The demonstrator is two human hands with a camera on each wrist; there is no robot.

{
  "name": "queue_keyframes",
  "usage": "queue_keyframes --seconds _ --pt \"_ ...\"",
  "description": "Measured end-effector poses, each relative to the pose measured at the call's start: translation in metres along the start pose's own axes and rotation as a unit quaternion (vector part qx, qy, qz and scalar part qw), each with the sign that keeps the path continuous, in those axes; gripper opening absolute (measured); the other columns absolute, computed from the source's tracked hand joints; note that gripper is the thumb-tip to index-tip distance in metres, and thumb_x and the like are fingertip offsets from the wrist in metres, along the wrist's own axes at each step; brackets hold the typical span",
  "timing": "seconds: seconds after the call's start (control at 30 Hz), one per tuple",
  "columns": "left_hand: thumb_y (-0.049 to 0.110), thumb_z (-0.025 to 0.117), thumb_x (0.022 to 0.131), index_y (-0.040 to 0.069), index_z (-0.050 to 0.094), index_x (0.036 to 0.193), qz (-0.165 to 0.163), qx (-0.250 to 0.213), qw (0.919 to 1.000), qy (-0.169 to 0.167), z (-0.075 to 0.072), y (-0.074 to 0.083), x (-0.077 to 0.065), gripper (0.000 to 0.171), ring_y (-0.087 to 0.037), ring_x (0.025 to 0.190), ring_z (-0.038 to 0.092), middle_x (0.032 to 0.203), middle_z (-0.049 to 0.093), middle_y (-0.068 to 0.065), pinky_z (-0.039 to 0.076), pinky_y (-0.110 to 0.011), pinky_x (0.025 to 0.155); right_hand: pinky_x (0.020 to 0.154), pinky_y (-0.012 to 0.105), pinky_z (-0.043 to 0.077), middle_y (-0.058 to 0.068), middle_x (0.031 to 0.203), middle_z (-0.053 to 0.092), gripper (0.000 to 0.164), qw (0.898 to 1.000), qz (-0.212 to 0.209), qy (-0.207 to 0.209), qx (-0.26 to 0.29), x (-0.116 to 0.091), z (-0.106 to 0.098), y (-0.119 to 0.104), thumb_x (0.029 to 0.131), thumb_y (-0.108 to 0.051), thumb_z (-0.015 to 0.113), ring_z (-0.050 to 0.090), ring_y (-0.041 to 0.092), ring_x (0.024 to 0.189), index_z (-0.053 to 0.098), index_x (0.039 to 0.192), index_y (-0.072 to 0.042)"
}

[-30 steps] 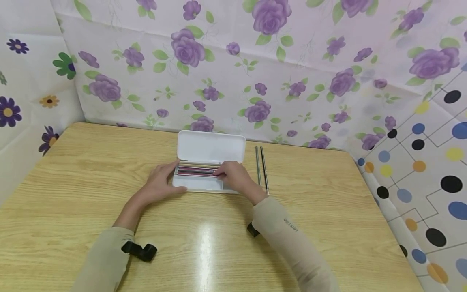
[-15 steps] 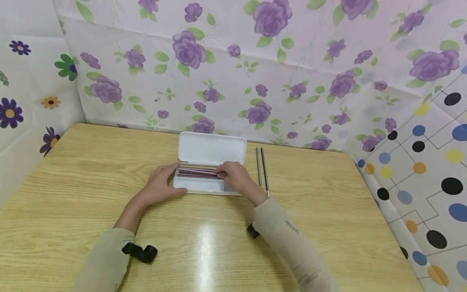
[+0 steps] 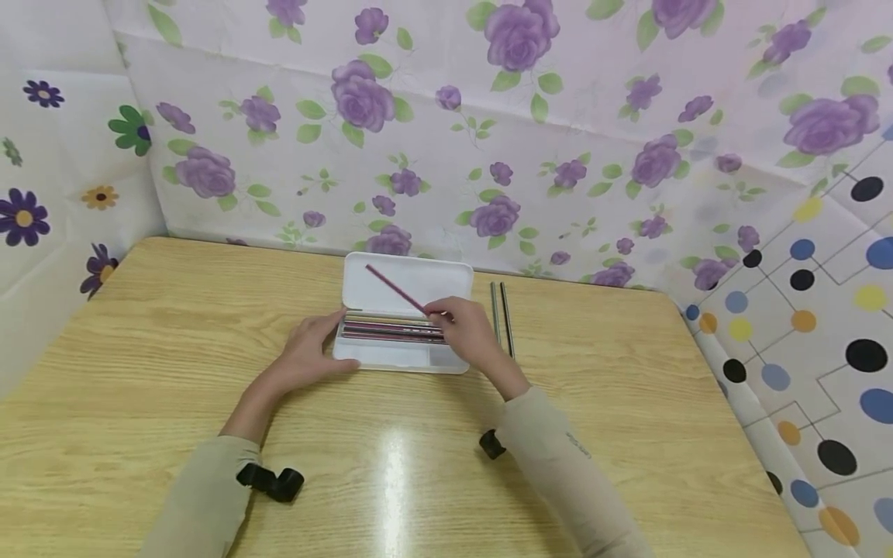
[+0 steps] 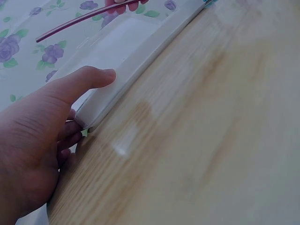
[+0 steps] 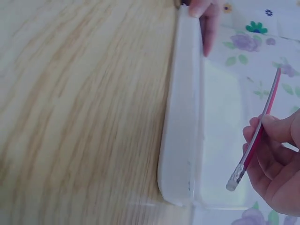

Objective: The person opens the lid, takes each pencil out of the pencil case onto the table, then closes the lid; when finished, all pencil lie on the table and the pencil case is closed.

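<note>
A white pencil case [image 3: 380,355] lies with its lid [image 3: 412,283] raised at the back. Several pencils [image 3: 391,329] lie side by side in it. At the case's left end, my left hand [image 3: 303,358] grips it, thumb along the front edge and fingers round the end, as the left wrist view [image 4: 51,112] shows for that hand. Above the case my right hand [image 3: 469,332] pinches a reddish pencil [image 3: 394,288], which slants up across the lid. In the right wrist view this pencil [image 5: 268,105] has a whitish eraser end pointing down.
Two dark pencils [image 3: 508,318] lie upright to the view on the wooden table [image 3: 614,403], just right of the case. A flowered cloth [image 3: 432,139] hangs behind the table, and a dotted cloth [image 3: 823,356] stands at its right side.
My right hand has lifted the reddish pencil out of the row in the case and moved slightly to the right. The left hand stays on the case.
</note>
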State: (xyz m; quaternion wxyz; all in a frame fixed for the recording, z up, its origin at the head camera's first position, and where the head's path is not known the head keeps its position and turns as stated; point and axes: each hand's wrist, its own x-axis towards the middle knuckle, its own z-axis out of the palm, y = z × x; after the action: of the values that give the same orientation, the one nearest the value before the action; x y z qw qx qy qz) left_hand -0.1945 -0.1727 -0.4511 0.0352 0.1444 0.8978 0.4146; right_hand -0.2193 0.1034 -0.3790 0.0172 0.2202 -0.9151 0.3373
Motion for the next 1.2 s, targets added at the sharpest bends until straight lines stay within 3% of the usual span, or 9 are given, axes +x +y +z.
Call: queue_keyframes --seconds 0.17,0.37,0.67,0.9,1.2 --pt "0.038 0.078 0.078 0.003 0.026 0.152 -0.002 -0.004 1.0 -0.004 0.002 0.001 0.002 0.097 -0.044 0.135 0.022 0.151 0.033 -0.021 0.015 -0.062 0.106 0.061 0.027 0.048 0.009 0.096 0.071 0.018 0.998 0.036 0.03 0.04 -0.009 -0.012 0.012 0.094 -0.004 0.062 0.064 0.018 0.078 0.071 0.109 -0.001" --pt "0.039 0.079 0.078 0.005 0.024 0.153 -0.009 -0.007 0.9999 -0.008 0.002 0.004 0.003 0.099 -0.043 0.136 0.02 0.152 0.032 -0.02 0.016 -0.062 0.106 0.062 0.03 0.05 0.012 0.094 0.07 0.02 0.992 0.095 0.042 0.067 -0.014 -0.029 0.029 0.095 -0.008 0.061 0.062 0.019 0.073 0.069 0.112 0.0" --pt "0.038 0.078 0.078 0.003 0.025 0.153 -0.004 -0.004 1.0 -0.004 0.0 0.003 0.005 0.099 -0.043 0.136 0.021 0.151 0.032 -0.021 0.015 -0.061 0.106 0.075 0.033 0.053 0.017 0.105 0.066 0.025 0.981 0.16 0.048 0.096 -0.02 -0.055 0.052 0.097 -0.007 0.057 0.063 0.026 0.09 0.063 0.118 0.003" --pt "0.04 0.079 0.078 0.006 0.024 0.153 -0.01 -0.007 0.9999 -0.006 0.001 0.001 0.003 0.1 -0.042 0.136 0.021 0.152 0.032 -0.019 0.016 -0.061 0.107 0.077 0.036 0.055 0.021 0.108 0.062 0.028 0.972 0.206 0.053 0.104 -0.025 -0.066 0.075 0.097 -0.007 0.054 0.064 0.031 0.092 0.061 0.12 0.007" --pt "0.04 0.08 0.077 0.006 0.024 0.153 -0.01 -0.006 0.9999 -0.004 0.001 -0.002 0.001 0.101 -0.042 0.136 0.022 0.151 0.033 -0.019 0.016 -0.06 0.106 0.076 0.033 0.056 0.025 0.111 0.061 0.03 0.951 0.276 0.046 0.133 -0.03 -0.069 0.095 0.097 -0.006 0.054 0.065 0.03 0.092 0.059 0.12 0.012"
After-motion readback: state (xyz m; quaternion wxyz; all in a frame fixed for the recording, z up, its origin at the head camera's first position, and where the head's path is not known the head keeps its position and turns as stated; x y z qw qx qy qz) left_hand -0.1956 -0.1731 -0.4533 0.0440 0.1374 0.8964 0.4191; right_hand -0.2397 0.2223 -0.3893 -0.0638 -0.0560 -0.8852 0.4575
